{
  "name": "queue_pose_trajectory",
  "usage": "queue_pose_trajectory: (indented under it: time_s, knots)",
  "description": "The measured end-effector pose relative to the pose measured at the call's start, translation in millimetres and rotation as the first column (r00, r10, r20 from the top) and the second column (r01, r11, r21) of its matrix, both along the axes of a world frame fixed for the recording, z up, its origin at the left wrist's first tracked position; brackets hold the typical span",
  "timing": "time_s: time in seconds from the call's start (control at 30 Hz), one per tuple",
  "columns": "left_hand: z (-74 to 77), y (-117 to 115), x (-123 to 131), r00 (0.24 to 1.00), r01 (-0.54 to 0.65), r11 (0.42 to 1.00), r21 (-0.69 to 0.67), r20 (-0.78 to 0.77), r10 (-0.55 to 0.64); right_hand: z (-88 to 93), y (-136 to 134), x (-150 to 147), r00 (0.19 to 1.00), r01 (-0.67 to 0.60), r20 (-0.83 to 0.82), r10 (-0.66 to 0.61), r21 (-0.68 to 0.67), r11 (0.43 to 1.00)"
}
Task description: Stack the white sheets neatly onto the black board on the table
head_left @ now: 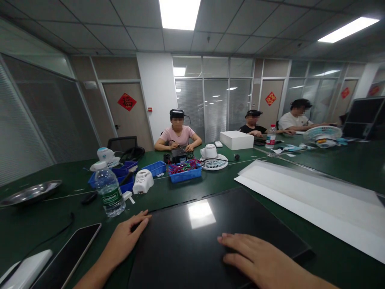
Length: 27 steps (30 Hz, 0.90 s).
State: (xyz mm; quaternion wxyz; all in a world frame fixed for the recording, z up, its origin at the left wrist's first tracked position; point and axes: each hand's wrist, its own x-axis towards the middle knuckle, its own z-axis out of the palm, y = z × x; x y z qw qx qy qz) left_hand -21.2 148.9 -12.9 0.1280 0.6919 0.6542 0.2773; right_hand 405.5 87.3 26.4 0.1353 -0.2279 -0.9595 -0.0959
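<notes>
A large flat black panel (180,249) with a glossy surface lies on the green table right in front of me, a ceiling light mirrored in it. My left hand (129,230) rests at the panel's left edge, fingers stretched out near its far left corner. Over the right part of the panel lies my right hand (249,253), palm down with fingers extended. Neither hand grips anything. Left of my left arm is a dark-screened phone (67,257), and beyond that hand stands a clear water bottle (110,192) with a green label.
White sheets (313,196) lie to the right. Ahead are a blue bin (185,172) of coloured wires, a white fan part (143,181), a fan (213,158) and a white box (237,139). A metal tray (30,192) sits far left. Several people sit across the table.
</notes>
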Motion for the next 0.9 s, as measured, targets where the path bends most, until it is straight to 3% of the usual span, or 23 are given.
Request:
queue_pose_trajectory:
  time_s: [0.1,0.17,0.2,0.27,0.33,0.5,0.6,0.7,0.9]
  knots:
    - [-3.3,2,2,0.987,0.001,1.000,-0.008,-0.160,-0.002,-7.6,50,23,0.960,0.270,-0.051,-0.276,-0.104,0.957]
    - [-4.9,3,3,0.971,-0.012,1.000,-0.013,-0.240,0.009,-19.8,93,48,0.862,0.495,-0.092,-0.498,-0.060,0.867]
    - [-5.4,4,3,0.962,-0.027,0.999,-0.020,-0.272,0.021,-26.7,114,62,0.781,0.612,-0.114,-0.614,-0.050,0.789]
    - [-6.1,6,4,0.944,-0.062,0.997,-0.035,-0.327,0.047,-40.2,146,89,0.689,0.712,-0.135,-0.712,-0.057,0.700]
    - [-6.7,8,5,0.926,-0.090,0.995,-0.040,-0.372,0.069,-51.5,163,111,0.633,0.761,-0.134,-0.762,-0.074,0.645]
    - [-7.3,6,11,0.884,-0.105,0.994,0.009,-0.458,0.097,-62.7,167,129,0.558,0.820,-0.088,-0.825,-0.095,0.564]
    - [-6.7,1,18,0.876,-0.115,0.993,0.027,-0.468,0.114,-57.7,163,124,0.502,0.856,-0.108,-0.858,-0.077,0.511]
    - [-6.8,-8,29,0.912,-0.154,0.988,0.031,-0.380,0.154,-48.2,157,122,0.392,0.910,-0.186,-0.901,-0.067,0.409]
    - [-5.4,-23,46,0.926,0.063,0.994,-0.092,-0.367,-0.092,-28.3,140,128,0.159,0.967,-0.367,-0.917,-0.131,0.220]
